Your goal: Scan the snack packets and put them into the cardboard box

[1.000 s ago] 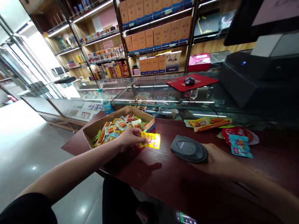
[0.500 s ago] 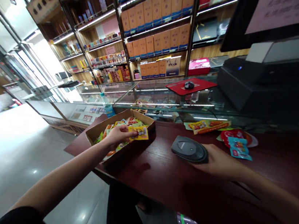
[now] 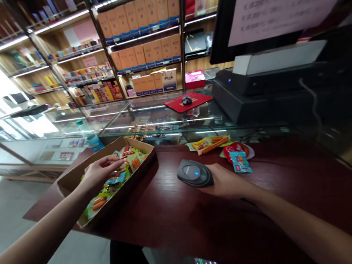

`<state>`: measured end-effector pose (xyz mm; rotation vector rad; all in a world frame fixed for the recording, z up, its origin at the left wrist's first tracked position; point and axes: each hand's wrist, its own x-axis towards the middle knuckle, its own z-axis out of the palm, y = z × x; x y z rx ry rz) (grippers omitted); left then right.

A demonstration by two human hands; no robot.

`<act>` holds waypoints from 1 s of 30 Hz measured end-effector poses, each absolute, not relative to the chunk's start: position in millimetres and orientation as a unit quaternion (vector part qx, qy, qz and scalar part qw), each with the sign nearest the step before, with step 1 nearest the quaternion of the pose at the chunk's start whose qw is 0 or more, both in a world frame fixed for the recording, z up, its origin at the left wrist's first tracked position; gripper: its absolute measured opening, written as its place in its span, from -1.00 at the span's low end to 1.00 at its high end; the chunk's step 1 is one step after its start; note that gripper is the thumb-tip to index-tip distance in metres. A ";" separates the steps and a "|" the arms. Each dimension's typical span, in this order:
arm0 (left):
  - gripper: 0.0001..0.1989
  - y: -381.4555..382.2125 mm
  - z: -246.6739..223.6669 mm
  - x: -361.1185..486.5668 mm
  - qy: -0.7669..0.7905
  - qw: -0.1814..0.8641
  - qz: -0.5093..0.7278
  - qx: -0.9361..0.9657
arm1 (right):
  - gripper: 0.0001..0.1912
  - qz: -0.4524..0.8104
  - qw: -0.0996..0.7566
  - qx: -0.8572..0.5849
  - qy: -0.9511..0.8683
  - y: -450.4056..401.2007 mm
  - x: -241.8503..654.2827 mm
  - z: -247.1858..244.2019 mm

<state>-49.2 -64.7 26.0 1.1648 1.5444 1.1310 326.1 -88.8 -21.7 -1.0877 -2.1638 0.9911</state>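
Observation:
My left hand hovers over a shallow cardboard box, fingers slightly apart, with nothing visible in them. Small colourful snack packets lie heaped in the box, among them a clear-and-green packet of orange sausages. In my right hand is a dark grey barcode scanner, its head pointing left above the table and a blue light glowing on top. My right fingers are mostly hidden beneath it. Beyond that hand lie yellow and orange sausage packets, a red packet and light blue packets.
The dark red tabletop meets a glass display counter. A blue bottle stands behind the box. On the counter are a mouse, a red mat and a black monitor. A lit phone shows below the table edge.
The yellow packet has left my left hand, which is now over the box's contents. The scanner's light has turned on blue. My view has swung to the right.

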 end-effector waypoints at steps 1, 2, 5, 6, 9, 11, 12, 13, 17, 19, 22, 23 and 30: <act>-0.58 -57.4 22.6 -32.2 0.613 0.438 0.435 0.492 | -0.74 0.367 0.263 -0.402 -0.796 -88.1 329.8 -22.3; -0.57 -49.4 18.6 -14.8 0.606 0.440 0.415 0.517 | -0.73 0.368 0.266 -0.404 -0.794 -87.5 334.1 -23.4; -0.55 -23.2 2.0 38.3 0.571 0.442 0.359 0.590 | -0.75 0.361 0.276 -0.422 -0.784 -86.5 351.1 -28.5; -0.55 -14.2 -4.9 55.9 0.556 0.440 0.342 0.617 | -0.74 0.357 0.280 -0.431 -0.780 -86.3 358.1 -30.4; -0.58 11.8 -26.5 108.1 0.505 0.403 0.288 0.707 | -0.69 0.349 0.288 -0.454 -0.768 -85.5 383.4 -34.7; -0.60 27.0 -38.8 141.8 0.465 0.352 0.256 0.771 | -0.63 0.335 0.289 -0.476 -0.760 -84.7 404.6 -36.7; -0.59 34.0 -43.8 158.2 0.441 0.321 0.242 0.802 | -0.61 0.326 0.286 -0.493 -0.755 -84.1 416.5 -37.7; -0.57 40.8 -48.1 174.3 0.415 0.286 0.231 0.832 | -0.60 0.316 0.282 -0.511 -0.748 -83.4 428.9 -38.9; -0.31 65.2 -62.5 233.0 0.356 0.149 0.200 0.901 | -0.54 0.278 0.301 -0.561 -0.719 -76.7 477.5 -47.3; -0.22 74.1 -69.8 256.7 0.373 0.109 0.183 0.903 | -0.38 0.258 0.334 -0.568 -0.707 -69.6 496.1 -53.9; -0.23 79.7 -79.0 280.0 0.404 0.080 0.149 0.899 | -0.23 0.285 0.357 -0.555 -0.695 -54.9 511.9 -64.1; -0.26 79.9 -81.0 284.0 0.412 0.073 0.136 0.898 | -0.26 0.314 0.350 -0.541 -0.697 -49.7 513.9 -66.9; -0.48 74.0 -83.8 266.8 0.418 0.051 0.033 0.906 | -0.44 0.429 0.317 -0.475 -0.700 -23.7 493.4 -73.6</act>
